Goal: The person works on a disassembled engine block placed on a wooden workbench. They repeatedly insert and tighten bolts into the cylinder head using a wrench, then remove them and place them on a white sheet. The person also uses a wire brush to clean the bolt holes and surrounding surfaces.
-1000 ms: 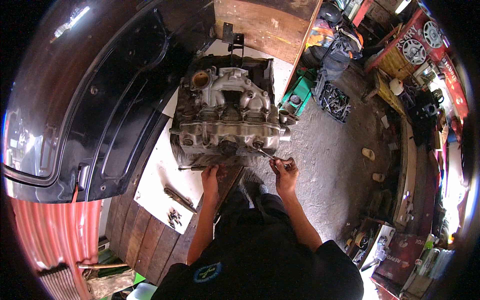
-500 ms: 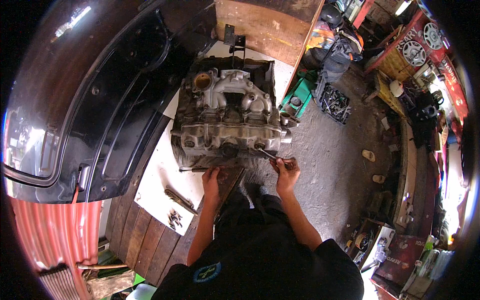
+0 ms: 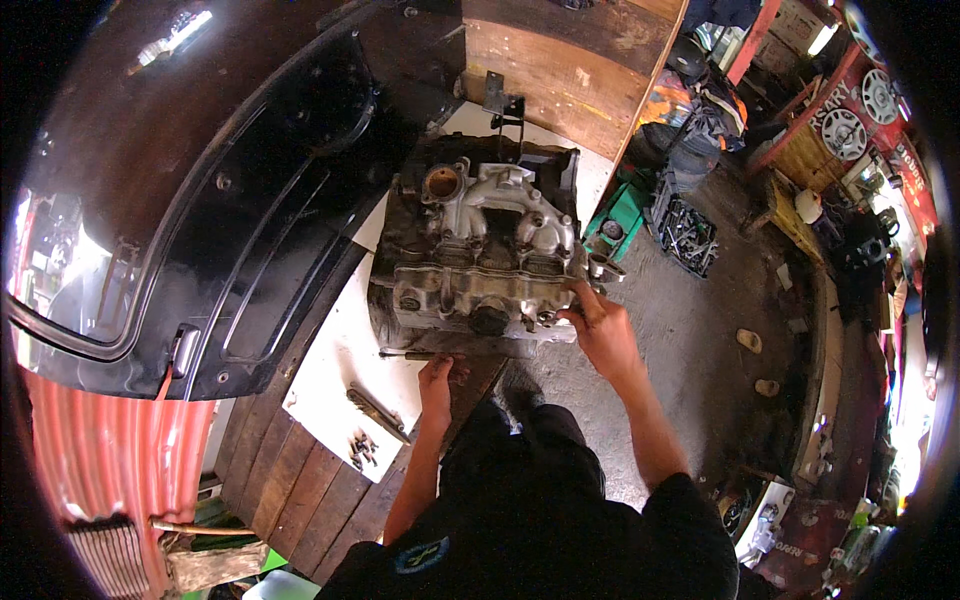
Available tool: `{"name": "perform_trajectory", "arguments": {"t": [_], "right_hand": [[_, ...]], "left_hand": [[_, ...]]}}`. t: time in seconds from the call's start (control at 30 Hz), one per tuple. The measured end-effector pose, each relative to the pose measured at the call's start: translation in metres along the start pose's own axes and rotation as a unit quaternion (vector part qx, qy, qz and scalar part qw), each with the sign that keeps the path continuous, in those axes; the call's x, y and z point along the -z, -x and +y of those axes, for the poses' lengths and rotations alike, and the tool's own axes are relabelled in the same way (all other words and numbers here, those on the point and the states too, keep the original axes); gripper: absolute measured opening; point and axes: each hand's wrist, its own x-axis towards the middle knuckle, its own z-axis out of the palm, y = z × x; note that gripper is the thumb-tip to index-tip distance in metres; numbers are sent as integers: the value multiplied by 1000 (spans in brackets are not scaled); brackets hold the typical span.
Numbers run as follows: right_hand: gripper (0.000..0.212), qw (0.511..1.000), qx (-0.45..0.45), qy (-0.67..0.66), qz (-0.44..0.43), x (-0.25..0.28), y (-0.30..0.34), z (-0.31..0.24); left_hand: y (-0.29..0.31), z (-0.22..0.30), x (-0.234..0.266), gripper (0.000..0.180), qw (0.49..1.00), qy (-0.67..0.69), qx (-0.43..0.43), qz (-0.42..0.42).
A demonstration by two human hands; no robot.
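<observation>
A dirty metal engine lies on a white sheet, its silvery intake manifold uppermost. My right hand is at the near right corner of its cylinder head, with fingers curled by the rightmost round opening. Whatever those fingers hold is hidden. Along the engine's near edge, my left hand is closed around the right end of a thin rod-like tool, whose tip points left. A long metal part and several small dark pieces lie on the white sheet.
A black vehicle panel stands close on the left. Wooden planks lie under the sheet, and a wooden board rises behind the engine. On the floor to the right are a green jack-like object and a crate of tools.
My right hand has moved up and right against the engine's corner, and the thin metal tool seen in it earlier is out of sight. My left hand stays by the near edge. The view has shifted.
</observation>
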Motion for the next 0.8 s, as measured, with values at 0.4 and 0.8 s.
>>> {"name": "perform_trajectory", "arguments": {"t": [0.4,0.8], "right_hand": [[28,946,230,36,-227,-41,-63,-18],[25,871,376,-100,-300,-84,-85,7]], "left_hand": [[-12,-7,-6,23,994,19,-62,93],[23,-37,-105,27,939,96,-90,319]]}}
